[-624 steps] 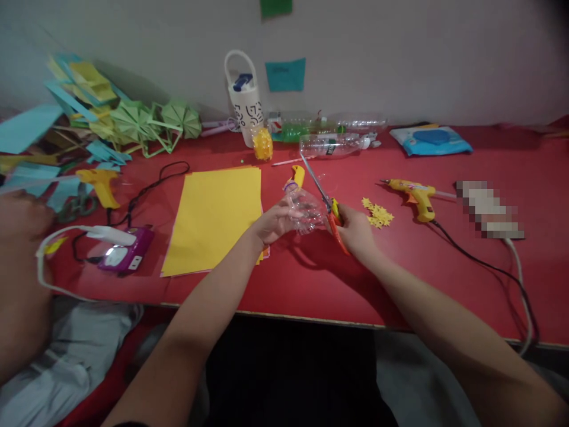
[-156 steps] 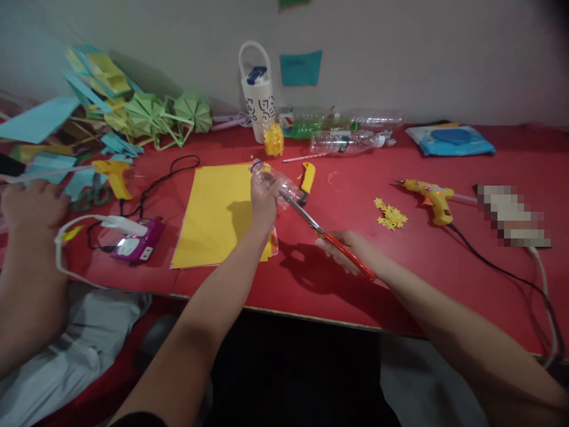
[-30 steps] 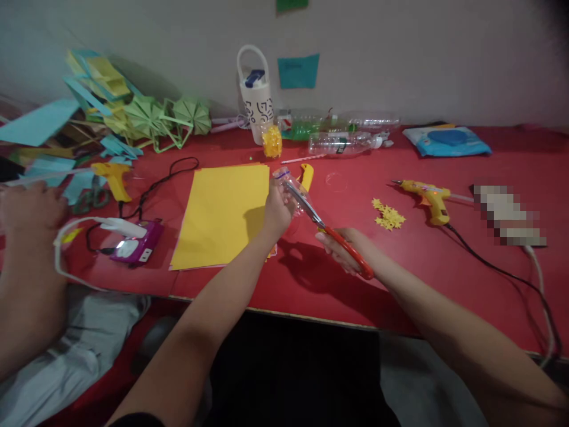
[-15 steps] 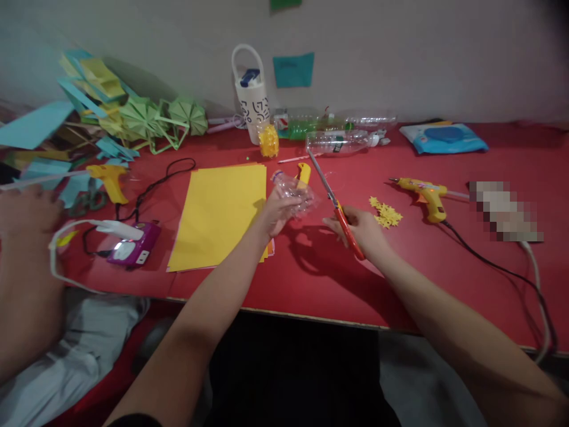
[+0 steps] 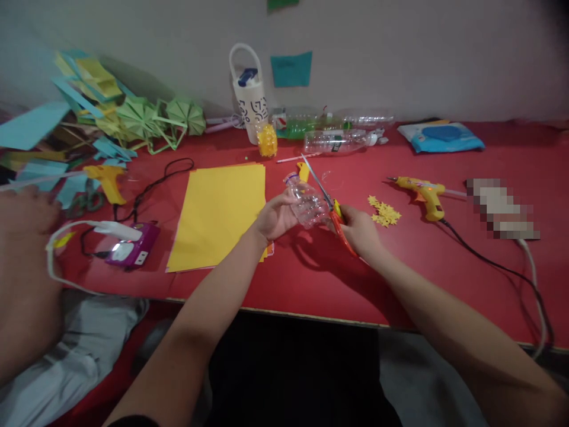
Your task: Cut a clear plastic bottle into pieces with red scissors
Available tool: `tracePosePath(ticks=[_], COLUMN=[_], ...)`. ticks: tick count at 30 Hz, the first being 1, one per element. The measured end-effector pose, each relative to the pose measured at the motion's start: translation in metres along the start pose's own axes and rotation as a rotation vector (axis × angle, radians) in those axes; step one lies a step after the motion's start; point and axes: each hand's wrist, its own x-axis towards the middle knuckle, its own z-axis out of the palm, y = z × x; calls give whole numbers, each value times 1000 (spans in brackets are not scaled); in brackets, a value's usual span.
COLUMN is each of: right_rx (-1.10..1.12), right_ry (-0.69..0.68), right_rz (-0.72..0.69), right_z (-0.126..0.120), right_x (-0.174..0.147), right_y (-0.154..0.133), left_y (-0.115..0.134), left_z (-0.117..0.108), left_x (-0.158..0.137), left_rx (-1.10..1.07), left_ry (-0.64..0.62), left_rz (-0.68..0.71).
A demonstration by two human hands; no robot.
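A clear plastic bottle piece [image 5: 306, 201] with its neck pointing up and left is in my left hand [image 5: 278, 216], fingers around its side. My right hand [image 5: 358, 228] grips a pair of scissors [image 5: 341, 234] with red and yellow handles. Their blades point up and away, close against the right, wide end of the bottle piece; whether they touch it I cannot tell. Behind the bottle piece lies a yellow-handled tool [image 5: 303, 171], partly hidden. Right of my right hand is a small pile of yellow paper stars [image 5: 386, 213].
Yellow paper sheets [image 5: 217, 213] lie left. A glue gun [image 5: 422, 193] with its cord is at right. Plastic bottles [image 5: 335, 141], a white tumbler [image 5: 251, 107] and a wipes pack [image 5: 440, 137] stand along the wall. A purple power strip [image 5: 136, 243] and another person's hand [image 5: 31, 207] are far left.
My left hand has turned the bottle piece and brought it right, toward the scissors. The scissors have tilted, and their blades now sit by the bottle piece's wide end.
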Motion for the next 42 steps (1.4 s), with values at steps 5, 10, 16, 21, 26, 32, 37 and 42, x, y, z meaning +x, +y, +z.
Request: tracePosePath(ticks=[5,10,16,21,26,32,37,42], right_rx=[-17,1,21,184,87,-11,-30,76], right_ry=[-1,-16,-26,-259,-439,-563,-567,-592], right_rz=[-5,6,15,5,-73,-96,-74,-27], right_z=[0,-1,-3,-13,-24,-28,-25,-18], right_x=[1,0,0,-7,-12,-15,-17,-18], right_y=[1,0,-1,-4,-7,-12,-13,-8], left_y=[-2,-3,-1,4,12,18,15,11], left_z=[2,1,2,-11,-30,-43,-42,-32], left_x=[1,3,4,12,20,23,22,21], left_rx=[50,39,60,54,22,1,-3,29], left_ry=[53,7,169,355,560,622,611,607], left_rz=[-22,-26,17,170,288,337,358,353])
